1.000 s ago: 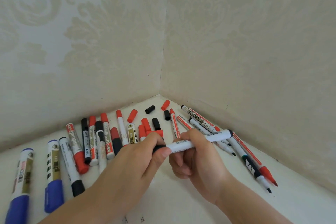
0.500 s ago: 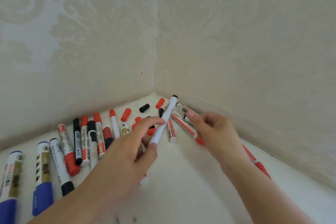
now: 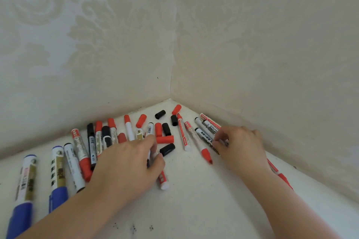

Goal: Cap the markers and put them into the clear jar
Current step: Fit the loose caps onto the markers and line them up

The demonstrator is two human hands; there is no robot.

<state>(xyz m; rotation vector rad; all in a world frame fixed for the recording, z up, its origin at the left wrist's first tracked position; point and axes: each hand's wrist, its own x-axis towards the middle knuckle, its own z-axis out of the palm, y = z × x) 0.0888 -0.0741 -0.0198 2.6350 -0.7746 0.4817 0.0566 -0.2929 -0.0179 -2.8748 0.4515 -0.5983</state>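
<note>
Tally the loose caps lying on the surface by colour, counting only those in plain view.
Red loose caps: 4
Black loose caps: 4
Total: 8
The left hand, gripping a marker, may hide more.

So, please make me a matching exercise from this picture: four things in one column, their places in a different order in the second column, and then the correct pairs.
Column 1
1. blue-capped thick white markers
2. left hand
3. right hand
4. small red plastic cap

Column 2
A. nearest the wall corner
B. far left of the white surface
C. fingers on slim markers by the right wall
D. around a slim white marker, beside a loose black cap

Pairs: 1-B, 2-D, 3-C, 4-A
</note>
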